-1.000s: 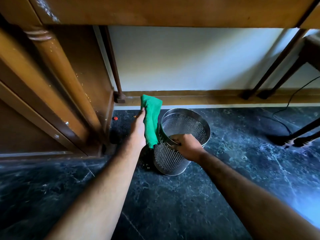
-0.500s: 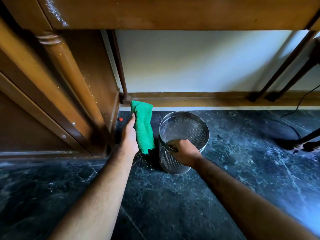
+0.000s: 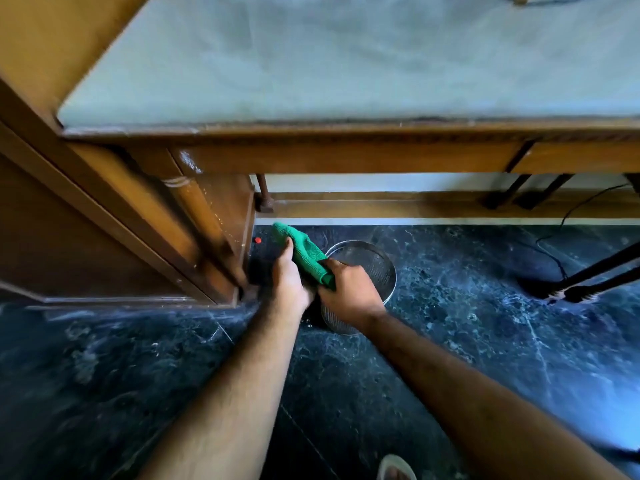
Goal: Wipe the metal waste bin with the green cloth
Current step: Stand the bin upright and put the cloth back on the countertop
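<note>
Apparently early stage: left hand clenched on green cloth, cloth at bin's near-left rim, centre frame. Right hand grasps metal waste bin rim. Bin upright on floor, mouth up, long axis vertical. Cloth runs upper-left to lower-right. Most wiping judged left.

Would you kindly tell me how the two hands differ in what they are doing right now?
The left hand grips the green cloth beside the metal waste bin; the right hand sits at the bin's near rim, touching the cloth's lower end. Both are bare.
</note>
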Motion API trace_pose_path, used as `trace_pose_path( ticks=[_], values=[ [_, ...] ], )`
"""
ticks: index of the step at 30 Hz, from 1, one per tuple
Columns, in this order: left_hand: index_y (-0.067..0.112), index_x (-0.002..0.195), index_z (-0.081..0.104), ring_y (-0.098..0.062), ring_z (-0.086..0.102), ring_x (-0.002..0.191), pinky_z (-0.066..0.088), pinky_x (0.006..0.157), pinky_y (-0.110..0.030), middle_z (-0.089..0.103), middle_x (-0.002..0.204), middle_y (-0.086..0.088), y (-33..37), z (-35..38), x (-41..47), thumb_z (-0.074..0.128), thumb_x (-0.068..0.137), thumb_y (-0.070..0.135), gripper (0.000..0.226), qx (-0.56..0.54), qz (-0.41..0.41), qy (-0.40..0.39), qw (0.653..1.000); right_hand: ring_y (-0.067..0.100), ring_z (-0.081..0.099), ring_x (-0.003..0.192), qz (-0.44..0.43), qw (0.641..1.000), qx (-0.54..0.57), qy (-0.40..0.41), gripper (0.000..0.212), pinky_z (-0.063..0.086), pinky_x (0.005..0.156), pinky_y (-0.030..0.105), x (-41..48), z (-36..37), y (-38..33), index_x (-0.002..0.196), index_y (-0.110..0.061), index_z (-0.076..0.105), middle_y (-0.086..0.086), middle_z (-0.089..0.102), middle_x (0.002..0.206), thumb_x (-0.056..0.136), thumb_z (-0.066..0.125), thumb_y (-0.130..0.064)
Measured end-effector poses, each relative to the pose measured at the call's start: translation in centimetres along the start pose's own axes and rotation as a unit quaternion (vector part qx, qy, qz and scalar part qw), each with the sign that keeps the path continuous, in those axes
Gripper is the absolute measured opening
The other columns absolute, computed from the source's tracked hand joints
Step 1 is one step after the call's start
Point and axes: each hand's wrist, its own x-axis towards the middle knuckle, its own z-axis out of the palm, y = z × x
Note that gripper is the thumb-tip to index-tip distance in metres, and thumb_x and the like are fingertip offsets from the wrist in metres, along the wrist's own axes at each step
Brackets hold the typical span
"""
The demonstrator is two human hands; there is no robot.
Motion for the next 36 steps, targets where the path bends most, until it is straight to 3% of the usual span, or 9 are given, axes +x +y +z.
trace_pose_path(
  ticks=[5, 8, 11, 15, 19, 24, 29, 33, 36],
  values=[
    [0.011, 0.103, 0.069, -0.028, 0.073, 0.086, 0.061, 0.082, -0.042, 0.076, 0.091, -0.012, 3.5, 1.2, -6.9, 0.069, 0.077, 0.065, 0.060, -0.009, 0.012, -0.050, 0.999, 0.015, 0.066, 0.080, 0.105, 0.974, 0.197, 0.022, 0.036, 0.048, 0.067, 0.014, -1.9, -8.0, -5.2, 0.108, -0.017, 0.074, 0.004, 0.075, 0.091, 0.075, 0.061, -0.016],
    [0.018, 0.128, 0.065, -0.026, 0.069, 0.111, 0.058, 0.089, -0.041, 0.073, 0.120, -0.009, 6.2, 1.2, -11.1, 0.084, 0.056, 0.063, 0.087, 0.016, 0.049, -0.009, 0.999, 0.014, 0.067, 0.081, 0.133, 0.945, 0.297, 0.017, 0.029, 0.056, 0.069, 0.022, -2.9, -12.8, -8.1, 0.097, -0.023, 0.072, -0.001, 0.073, 0.085, 0.072, 0.058, -0.018],
    [0.027, 0.126, 0.065, -0.022, 0.063, 0.117, 0.052, 0.088, -0.037, 0.070, 0.124, -0.002, 9.0, 1.2, -14.4, 0.091, 0.035, 0.063, 0.102, 0.043, 0.070, 0.008, 0.997, 0.013, 0.067, 0.081, 0.138, 0.932, 0.334, 0.005, 0.023, 0.057, 0.071, 0.023, -3.4, -17.5, -10.6, 0.088, -0.027, 0.069, -0.004, 0.073, 0.084, 0.079, 0.059, -0.008],
    [0.021, 0.121, 0.069, -0.029, 0.067, 0.120, 0.050, 0.104, -0.048, 0.074, 0.122, -0.007, 13.4, 2.8, -19.7, 0.091, 0.055, 0.054, 0.077, 0.110, 0.118, -0.054, 0.985, 0.009, 0.068, 0.089, 0.124, 0.920, 0.373, -0.005, 0.031, 0.054, 0.071, 0.020, -4.2, -24.2, -14.2, 0.104, -0.028, 0.069, -0.005, 0.074, 0.096, 0.085, 0.061, -0.005],
    [0.017, 0.116, 0.072, -0.035, 0.067, 0.118, 0.041, 0.110, -0.061, 0.075, 0.119, -0.010, 17.7, 6.3, -23.9, 0.093, 0.055, 0.049, 0.072, 0.171, 0.152, -0.062, 0.972, 0.022, 0.072, 0.102, 0.120, 0.911, 0.392, -0.032, 0.028, 0.062, 0.079, 0.041, -4.1, -30.3, -16.9, 0.104, -0.036, 0.068, 0.001, 0.075, 0.107, 0.091, 0.063, -0.011],
    [0.009, 0.121, 0.069, -0.033, 0.063, 0.122, 0.044, 0.112, -0.051, 0.072, 0.124, -0.013, 22.9, 11.6, -29.0, 0.086, 0.066, 0.049, 0.070, 0.284, 0.212, -0.060, 0.933, 0.036, 0.074, 0.097, 0.167, 0.897, 0.408, -0.036, 0.033, 0.063, 0.078, 0.055, -2.8, -37.6, -18.9, 0.118, -0.021, 0.062, 0.021, 0.073, 0.111, 0.088, 0.072, -0.009],
    [0.021, 0.102, 0.075, -0.031, 0.073, 0.104, 0.058, 0.094, -0.045, 0.079, 0.104, -0.005, 26.8, 15.6, -31.4, 0.072, 0.089, 0.023, 0.013, 0.359, 0.250, -0.098, 0.894, 0.034, 0.076, 0.094, 0.204, 0.881, 0.423, -0.051, 0.032, 0.064, 0.072, 0.041, -0.8, -43.3, -20.8, 0.111, 0.005, 0.065, 0.027, 0.073, 0.112, 0.085, 0.077, -0.008],
    [0.026, 0.096, 0.073, -0.025, 0.070, 0.057, 0.055, 0.047, -0.031, 0.077, 0.083, -0.007, 29.3, 18.3, -31.2, 0.069, 0.087, 0.043, 0.019, 0.452, 0.284, -0.037, 0.845, 0.031, 0.077, 0.083, 0.216, 0.882, 0.419, -0.023, 0.032, 0.063, 0.061, 0.033, 1.6, -45.6, -22.0, 0.109, -0.001, 0.069, 0.025, 0.076, 0.105, 0.082, 0.081, -0.015],
    [0.020, 0.087, 0.073, -0.018, 0.057, 0.050, 0.046, 0.050, -0.029, 0.068, 0.064, -0.001, 31.1, 19.3, -29.4, 0.066, 0.084, 0.053, 0.033, 0.525, 0.321, 0.007, 0.788, 0.028, 0.078, 0.075, 0.231, 0.889, 0.396, 0.003, 0.037, 0.061, 0.058, 0.030, 4.1, -46.0, -22.3, 0.105, -0.003, 0.071, 0.020, 0.077, 0.097, 0.076, 0.087, -0.019]
  ],
)
